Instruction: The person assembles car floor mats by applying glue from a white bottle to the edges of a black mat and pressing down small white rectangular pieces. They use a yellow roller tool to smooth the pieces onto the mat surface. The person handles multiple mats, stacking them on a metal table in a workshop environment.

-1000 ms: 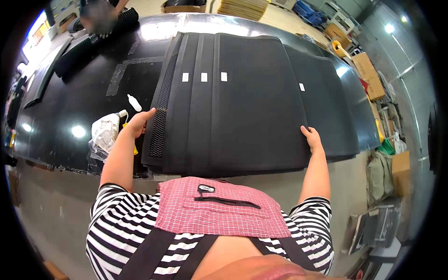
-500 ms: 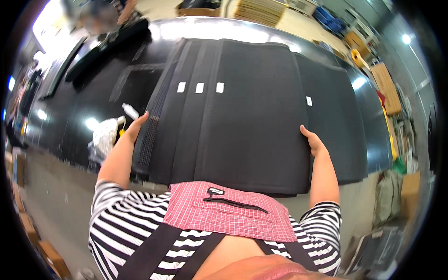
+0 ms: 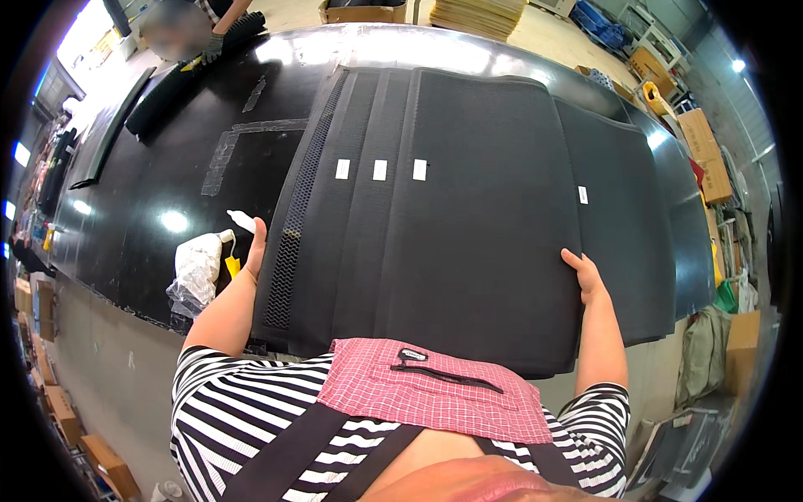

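I've got my left hand (image 3: pixel 255 243) and right hand (image 3: pixel 583 276) spread flat against the mat stack's (image 3: pixel 468 217) side edges, squaring it; next needs even inward pressure.

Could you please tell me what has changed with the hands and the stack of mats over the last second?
Little changed: the left hand stayed on the left edge of the stack of black mats and the right hand on its right edge. The stack did not visibly shift on the black table; the view mainly swung. The plastic bag stayed beside the left hand.
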A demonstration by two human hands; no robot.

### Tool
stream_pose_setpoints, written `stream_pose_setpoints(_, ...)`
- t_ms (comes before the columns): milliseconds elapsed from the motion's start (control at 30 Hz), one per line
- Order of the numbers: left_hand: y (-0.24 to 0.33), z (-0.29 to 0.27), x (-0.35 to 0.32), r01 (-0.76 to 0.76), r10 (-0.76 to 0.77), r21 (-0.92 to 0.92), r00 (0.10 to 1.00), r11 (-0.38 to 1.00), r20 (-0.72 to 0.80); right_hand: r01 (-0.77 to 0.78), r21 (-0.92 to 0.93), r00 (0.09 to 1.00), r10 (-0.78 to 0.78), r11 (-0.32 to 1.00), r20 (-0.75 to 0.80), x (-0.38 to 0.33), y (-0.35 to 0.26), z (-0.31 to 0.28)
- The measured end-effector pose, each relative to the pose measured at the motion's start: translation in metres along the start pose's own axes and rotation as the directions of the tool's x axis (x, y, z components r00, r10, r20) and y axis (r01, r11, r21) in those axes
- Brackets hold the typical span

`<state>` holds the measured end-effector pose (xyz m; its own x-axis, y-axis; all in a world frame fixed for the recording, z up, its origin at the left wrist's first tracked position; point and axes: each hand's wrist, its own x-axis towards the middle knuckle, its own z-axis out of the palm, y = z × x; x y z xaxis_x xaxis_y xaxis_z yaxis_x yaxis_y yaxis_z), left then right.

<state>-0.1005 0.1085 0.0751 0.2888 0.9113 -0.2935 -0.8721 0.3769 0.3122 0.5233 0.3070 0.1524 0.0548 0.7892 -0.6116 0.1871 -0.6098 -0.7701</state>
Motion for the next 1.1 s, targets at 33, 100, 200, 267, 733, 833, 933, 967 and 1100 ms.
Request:
stream_pose_setpoints(33,-0.001,0.000,0.003,0.009,-0.009,-0.004,1.000,1.000,-0.005,-0.006,0.005,1.000,0.006,1.000,-0.024,-0.002,0.003,-0.002)
stream_pose_setpoints(100,0.011,-0.029,-0.008,0.002,0.034,0.138,0.965,0.990,-0.260,0.001,0.038,0.989,-0.007,0.999,0.149,-0.002,-0.003,0.002)
stream_pose_setpoints(200,0.016,-0.024,0.007,0.086,0.121,0.412,0.885,0.907,-0.450,-0.002,0.025,0.993,-0.001,1.000,0.116,-0.006,-0.011,0.004)
stream_pose_setpoints(267,0.012,0.010,0.005,0.134,0.144,0.451,0.836,0.882,-0.530,0.049,-0.045,0.988,-0.042,0.998,0.147,-0.012,-0.019,0.008)
stream_pose_setpoints(733,-0.042,0.142,-0.048,-0.220,0.541,0.752,0.815,0.622,-0.209,0.545,-0.268,0.827,-0.562,0.794,0.017,-0.113,-0.050,-0.013)
stream_pose_setpoints(833,-0.070,0.187,-0.055,-0.298,0.558,0.728,0.818,0.618,-0.138,0.559,-0.134,0.828,-0.559,0.818,0.045,-0.145,-0.051,-0.041)
stream_pose_setpoints(933,-0.097,0.226,-0.052,-0.338,0.622,0.759,0.775,0.557,-0.112,0.618,-0.036,0.786,-0.617,0.785,0.046,-0.173,-0.062,-0.074)
stream_pose_setpoints(967,-0.104,0.236,-0.048,-0.346,0.649,0.786,0.755,0.513,-0.092,0.643,0.004,0.765,-0.642,0.766,0.060,-0.177,-0.067,-0.086)
stream_pose_setpoints(1100,-0.155,0.302,-0.002,-0.419,0.625,0.789,0.779,0.450,0.057,0.711,-0.191,0.674,-0.733,0.677,-0.087,-0.187,-0.104,-0.189)
